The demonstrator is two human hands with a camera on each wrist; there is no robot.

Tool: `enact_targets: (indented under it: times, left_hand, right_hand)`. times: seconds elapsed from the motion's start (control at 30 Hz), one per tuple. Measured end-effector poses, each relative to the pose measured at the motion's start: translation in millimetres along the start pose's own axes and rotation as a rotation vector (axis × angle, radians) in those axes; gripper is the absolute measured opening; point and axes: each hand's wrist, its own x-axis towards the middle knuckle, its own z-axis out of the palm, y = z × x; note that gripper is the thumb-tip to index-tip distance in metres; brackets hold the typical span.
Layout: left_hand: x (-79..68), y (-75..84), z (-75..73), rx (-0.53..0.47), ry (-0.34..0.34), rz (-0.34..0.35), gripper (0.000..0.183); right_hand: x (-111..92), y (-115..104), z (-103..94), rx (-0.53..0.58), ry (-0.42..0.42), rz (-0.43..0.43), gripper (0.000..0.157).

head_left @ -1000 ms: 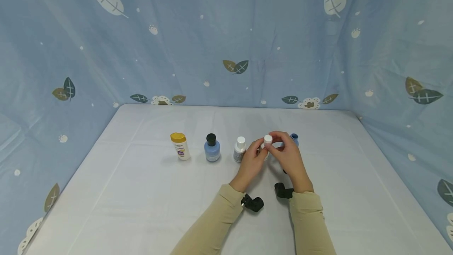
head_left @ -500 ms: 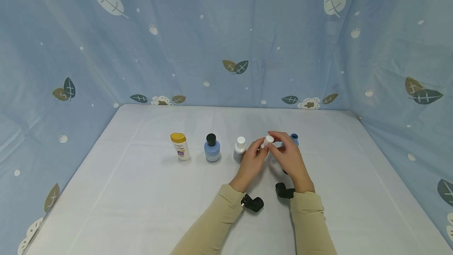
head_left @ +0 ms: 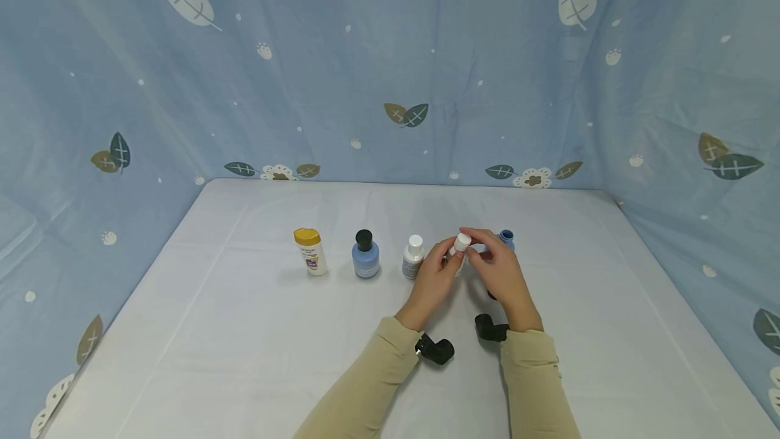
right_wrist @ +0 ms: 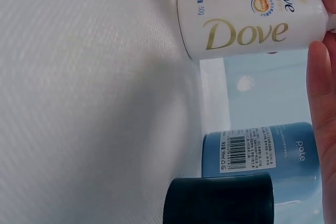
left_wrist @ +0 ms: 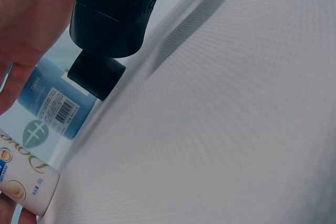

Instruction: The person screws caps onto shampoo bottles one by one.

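A white Dove bottle (right_wrist: 252,22) with a white cap (head_left: 463,242) stands between my hands, in front of the right half of the row. My left hand (head_left: 431,282) grips its body, fingers wrapped around the side. Thumb and fingertips of my right hand (head_left: 501,275) pinch the cap, which leans slightly to the right. In the head view the hands hide most of the bottle. Just behind the right hand stands a blue bottle (head_left: 507,238), uncapped, its dark mouth showing. A black cap (left_wrist: 97,74) lies on the table in front of that blue bottle.
To the left stand a white bottle (head_left: 412,259) with a white cap, a blue bottle (head_left: 365,261) with a black cap, and a white bottle (head_left: 312,256) with a yellow cap. White cloth covers the table (head_left: 244,358); a blue patterned curtain (head_left: 341,73) hangs behind.
The white cap has gone from upright to a slight tilt. My right hand's fingers have shifted around it, the thumb drawing back to the right. My left hand has stayed in place.
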Motion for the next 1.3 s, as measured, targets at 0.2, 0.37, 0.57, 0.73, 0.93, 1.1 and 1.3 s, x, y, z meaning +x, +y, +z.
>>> enact_targets:
  times: [0.2,0.37,0.57,0.73,0.93,1.1,1.3]
  left_hand:
    - [0.4,-0.7,0.3,0.005,0.001,0.022,0.034]
    - [0.7,0.1,0.5,-0.008,0.000,0.016,0.033]
    - [0.6,0.2,0.7,0.001,0.003,0.011,0.033]
    - [0.1,-0.3,0.7,-0.001,0.004,0.008,0.033]
    - [0.2,-0.5,0.9,0.002,0.001,-0.007,0.032]
    - [0.8,-0.6,1.0,0.017,-0.003,-0.029,0.031]
    - [0.2,0.2,0.3,0.027,-0.003,-0.044,0.032]
  right_hand:
    - [0.1,-0.8,-0.4,0.029,-0.002,0.010,0.032]
    - [-0.2,-2.1,-0.8,0.015,-0.007,0.065,0.034]
    - [0.0,-1.9,-0.7,0.016,-0.010,0.076,0.035]
    - [0.6,-1.1,0.4,0.033,-0.005,0.040,0.035]
    - [2.1,-0.9,2.2,0.022,0.016,0.006,0.037]
    - [3.2,-1.2,4.1,0.012,0.017,0.014,0.037]
    - [4.2,-4.0,7.0,0.003,0.025,0.045,0.035]
